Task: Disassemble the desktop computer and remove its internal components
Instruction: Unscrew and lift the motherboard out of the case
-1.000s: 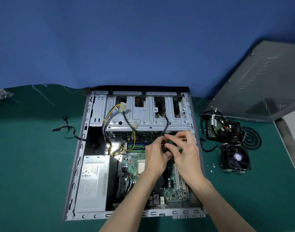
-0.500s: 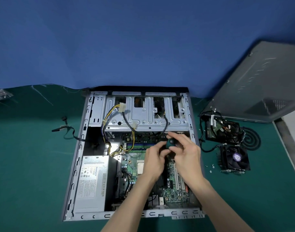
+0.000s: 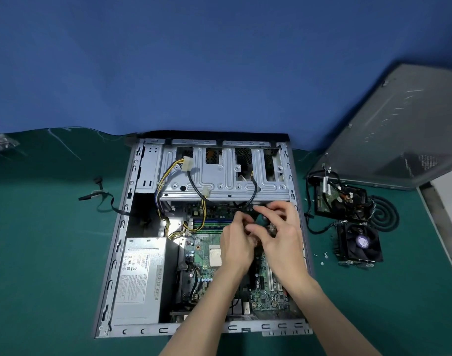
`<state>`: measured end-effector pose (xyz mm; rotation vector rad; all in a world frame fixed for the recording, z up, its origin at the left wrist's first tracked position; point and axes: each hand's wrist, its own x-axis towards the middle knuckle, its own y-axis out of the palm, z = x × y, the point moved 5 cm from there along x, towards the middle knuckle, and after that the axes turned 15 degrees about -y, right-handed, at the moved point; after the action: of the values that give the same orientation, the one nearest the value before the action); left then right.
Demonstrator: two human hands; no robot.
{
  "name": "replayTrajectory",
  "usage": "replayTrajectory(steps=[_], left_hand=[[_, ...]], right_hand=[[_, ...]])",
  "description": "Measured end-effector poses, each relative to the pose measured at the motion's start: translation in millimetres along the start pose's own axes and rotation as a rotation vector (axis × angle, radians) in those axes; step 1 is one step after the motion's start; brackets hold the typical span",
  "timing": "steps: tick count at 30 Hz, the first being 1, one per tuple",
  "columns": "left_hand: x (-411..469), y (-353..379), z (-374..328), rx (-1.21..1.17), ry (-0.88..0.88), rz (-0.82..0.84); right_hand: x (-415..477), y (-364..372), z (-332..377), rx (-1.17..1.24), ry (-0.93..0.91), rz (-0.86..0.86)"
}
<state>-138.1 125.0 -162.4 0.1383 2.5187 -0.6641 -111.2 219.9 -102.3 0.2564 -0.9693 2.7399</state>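
The open desktop case (image 3: 122, 227) lies flat on the green mat. Inside it are the green motherboard (image 3: 204, 268) with a bare CPU (image 3: 215, 256), a silver power supply (image 3: 137, 278) at the lower left, and a metal drive cage (image 3: 219, 181) at the far end. Both hands work over the board's upper right, just below the cage. My left hand (image 3: 239, 242) pinches a small dark-handled screwdriver (image 3: 261, 218), and my right hand (image 3: 281, 232) curls its fingers round the top of it. The tool's tip and the spot under it are hidden.
Yellow and black power cables (image 3: 168, 176) run across the cage. Right of the case lie a removed hard drive (image 3: 340, 199), a cooler fan (image 3: 359, 242), a black coiled cable (image 3: 385, 214) and several loose screws (image 3: 321, 258). The grey side panel (image 3: 399, 129) leans at the back right. A loose cable (image 3: 101, 199) lies to the left.
Both hands stay at the same spot below the cage. Their fingers have shifted round the tool, and its rounded handle top, visible half a second ago, is now mostly covered.
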Motion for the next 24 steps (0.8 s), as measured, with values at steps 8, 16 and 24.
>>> replayTrajectory(steps=[8,16,24], left_hand=[[1.3,5.3,2.4,-0.022,-0.013,0.01],[-2.1,4.5,1.4,0.028,0.074,0.013],[-4.7,8.9,-2.0,0.05,0.138,0.094]], right_hand=[[3.4,-7.1,1.4,0.033,0.003,-0.029],[0.6,-9.1,-2.5,0.013,0.007,-0.011],[1.7,-7.2,-2.9,0.021,-0.004,-0.086]])
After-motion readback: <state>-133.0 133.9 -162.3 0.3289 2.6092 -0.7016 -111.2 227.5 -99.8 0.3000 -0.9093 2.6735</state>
